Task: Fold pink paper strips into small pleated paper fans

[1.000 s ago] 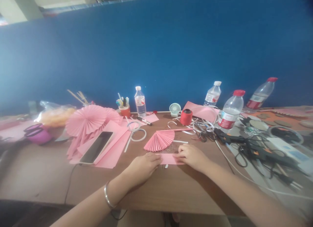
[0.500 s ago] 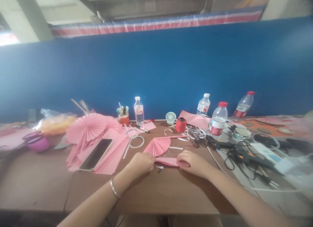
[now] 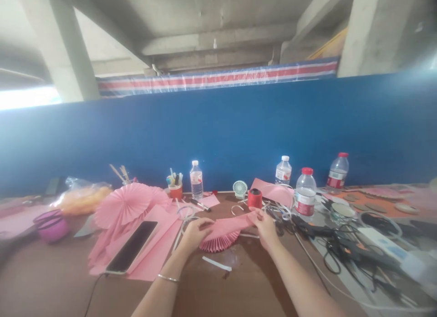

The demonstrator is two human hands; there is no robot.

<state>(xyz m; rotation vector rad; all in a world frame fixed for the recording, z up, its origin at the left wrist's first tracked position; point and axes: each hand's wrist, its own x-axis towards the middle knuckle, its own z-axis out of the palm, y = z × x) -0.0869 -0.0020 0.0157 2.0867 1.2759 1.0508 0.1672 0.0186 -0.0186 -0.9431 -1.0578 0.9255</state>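
Between my hands a folded pink paper strip (image 3: 229, 224) is stretched out, raised a little above the table. My left hand (image 3: 197, 234) holds its left end, the fingers bent over the edge. At the other end, my right hand (image 3: 266, 228) pinches the paper between thumb and fingers. Below and partly behind the strip lies a pleated pink paper fan (image 3: 220, 243), its upper part covered by the strip. A short white strip (image 3: 217, 264) rests on the brown table (image 3: 239, 289) nearer to me.
On the left, a phone (image 3: 132, 247) lies on pink sheets beside pleated paper rosettes (image 3: 124, 205). Behind are a pen cup (image 3: 175, 190), a water bottle (image 3: 196, 180), a small fan (image 3: 240, 189) and a red roll (image 3: 254, 199). Cables and tools (image 3: 341, 239) clutter the right, near more bottles (image 3: 305, 194).
Both hands have lifted the pink strip up and away from me, over the pleated fan. The white strip now shows fully in front. The view has tilted upward.
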